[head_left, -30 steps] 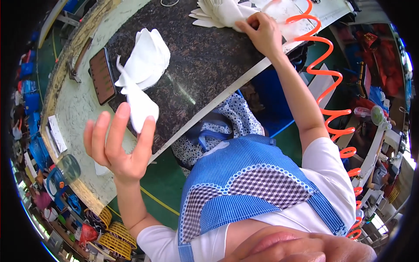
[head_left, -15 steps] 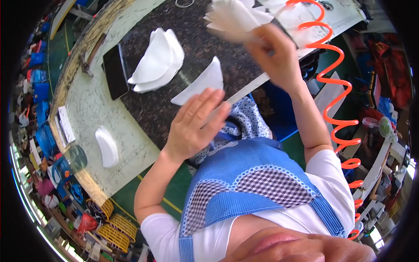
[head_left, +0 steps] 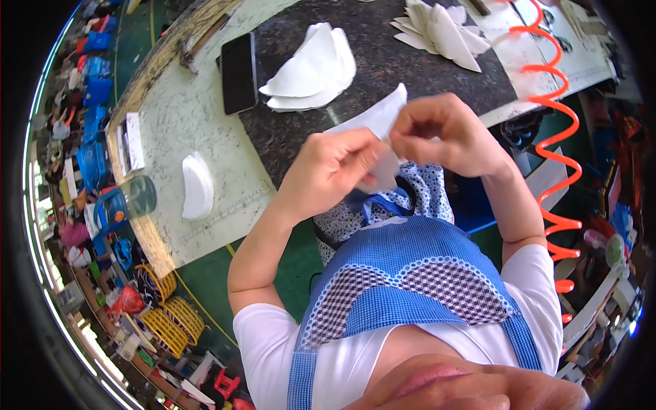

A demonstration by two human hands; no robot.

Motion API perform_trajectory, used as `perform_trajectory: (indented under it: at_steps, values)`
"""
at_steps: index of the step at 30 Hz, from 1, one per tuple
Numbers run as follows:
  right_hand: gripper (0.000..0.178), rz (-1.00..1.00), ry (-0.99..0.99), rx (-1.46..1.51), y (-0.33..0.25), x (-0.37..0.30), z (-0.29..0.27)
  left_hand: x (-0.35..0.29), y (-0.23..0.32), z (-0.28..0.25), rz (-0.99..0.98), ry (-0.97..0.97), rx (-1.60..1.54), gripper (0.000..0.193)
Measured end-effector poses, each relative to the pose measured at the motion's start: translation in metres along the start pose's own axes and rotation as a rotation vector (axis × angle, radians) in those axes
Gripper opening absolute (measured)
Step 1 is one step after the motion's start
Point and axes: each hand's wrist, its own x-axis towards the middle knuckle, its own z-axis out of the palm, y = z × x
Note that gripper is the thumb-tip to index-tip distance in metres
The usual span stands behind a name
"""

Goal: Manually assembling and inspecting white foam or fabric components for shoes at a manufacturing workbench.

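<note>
Close together at the near edge of the dark slab, both my hands are closed. My left hand pinches a thin pale curved piece, partly hidden by the fingers. At its upper end the curled fingertips of my right hand meet the piece; their exact grip is slightly blurred. Just beyond my hands a white crescent-shaped piece lies on the slab. A stack of similar white pieces rests farther left, and a fanned pile of white pieces sits at the far right.
Left of the slab lie a dark phone, a hammer and a small white curved stack. A clear container stands by the table's left edge. An orange coiled hose hangs down on the right.
My right hand has come down from the far pile, which now lies released on the slab. My left hand has gone from flat fingers to a pinch. The whole view has shifted.
</note>
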Motion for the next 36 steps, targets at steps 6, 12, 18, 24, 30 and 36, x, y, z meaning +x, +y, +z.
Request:
perform_trajectory:
  at_steps: [6, 12, 18, 24, 30, 36]
  values:
    - [0.009, 0.102, -0.293, 0.379, 0.015, -0.011, 0.011, 0.004, 0.0, 0.003, 0.403, -0.069, 0.108, 0.054]
    - [0.024, -0.027, -0.014, 1.251, 0.055, 0.003, 0.026, 0.009, 0.001, 0.012, 1.021, 0.279, 0.684, 0.037]
    - [0.031, -0.022, 0.238, 0.258, 0.044, -0.007, 0.025, 0.016, -0.01, 0.023, 0.964, 0.266, 0.849, 0.024]
    - [0.035, -0.067, 0.893, 0.37, 0.064, 0.012, 0.015, 0.0, 0.002, 0.084, 0.957, -0.254, 0.159, 0.022]
    - [0.02, -0.127, 1.463, -0.533, 0.127, -0.086, -0.04, 0.016, 0.006, 0.034, 0.152, 0.116, -1.346, 0.049]
    - [0.022, 0.083, 1.019, -0.8, 0.149, -0.14, -0.022, 0.011, -0.018, 0.011, 0.001, 0.178, -1.515, 0.05]
